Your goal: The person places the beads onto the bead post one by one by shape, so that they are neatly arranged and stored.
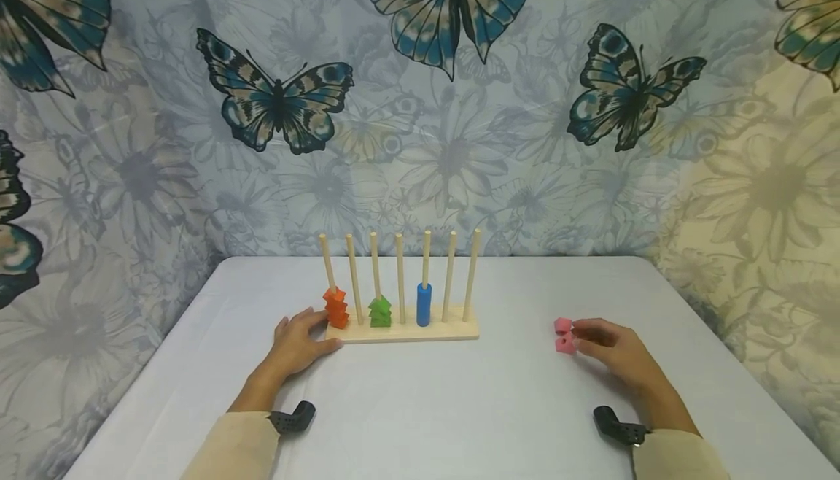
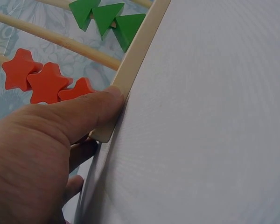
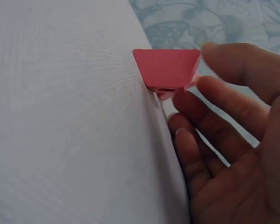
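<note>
On the table stands a wooden peg board with several upright rods. Three orange star blocks are stacked on its leftmost rod, green triangle blocks sit on another, and a blue column fills the lower part of a third. My left hand holds the board's left end, its thumb along the front edge and fingers around the side. At the right, two pink blocks lie close together. My right hand is beside them, fingertips right at their edge, fingers loosely bent.
A white cloth covers the table. Behind it hangs a curtain printed with flowers and butterflies. Black wrist cameras are strapped near both sleeves.
</note>
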Demonstrator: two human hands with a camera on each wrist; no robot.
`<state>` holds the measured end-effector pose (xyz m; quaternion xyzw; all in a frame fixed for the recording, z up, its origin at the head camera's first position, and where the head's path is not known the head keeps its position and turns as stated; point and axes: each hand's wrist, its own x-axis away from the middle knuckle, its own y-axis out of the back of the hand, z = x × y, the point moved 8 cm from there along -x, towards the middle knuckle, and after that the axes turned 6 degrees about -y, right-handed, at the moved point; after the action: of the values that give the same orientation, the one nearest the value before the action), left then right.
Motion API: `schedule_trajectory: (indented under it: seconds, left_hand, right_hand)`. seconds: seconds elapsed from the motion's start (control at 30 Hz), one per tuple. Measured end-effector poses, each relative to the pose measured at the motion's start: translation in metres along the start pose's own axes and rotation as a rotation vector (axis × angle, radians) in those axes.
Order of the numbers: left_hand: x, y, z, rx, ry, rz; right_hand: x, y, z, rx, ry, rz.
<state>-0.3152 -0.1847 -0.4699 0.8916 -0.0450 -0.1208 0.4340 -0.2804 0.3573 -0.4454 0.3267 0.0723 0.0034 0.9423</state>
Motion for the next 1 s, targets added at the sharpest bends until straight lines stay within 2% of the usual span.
schedule_trajectory:
  seconds: [0.3,0.4,0.5,0.6,0.77,0.87,1.0]
  left_hand:
    - [0.000,-0.001,0.002,-0.001,0.003,0.004]
    - [0.001,0.001,0.000,0.008,0.005,0.007]
    - [0.002,0.003,-0.002,0.014,0.004,0.009]
    - [0.002,0.004,-0.003,0.019,0.006,0.008]
    - [0.002,0.003,-0.003,0.019,-0.001,0.004]
    - [0.002,0.002,-0.003,0.023,-0.006,0.001]
    - [0.002,0.002,-0.002,0.026,-0.007,-0.001]
  right_hand:
    - [-0.002,-0.010,0.006,0.169,-0.024,0.022]
    - [-0.002,-0.010,0.008,0.170,-0.035,0.016]
    - [-0.002,-0.007,0.009,0.104,-0.071,-0.009]
    - [-0.003,-0.005,0.013,-0.031,-0.084,-0.007]
    - [-0.004,-0.005,0.027,-0.278,-0.018,0.033]
    - [-0.004,-0.002,0.038,-0.353,0.030,0.036]
    - [-0.008,0.007,0.058,-0.357,0.072,-0.011]
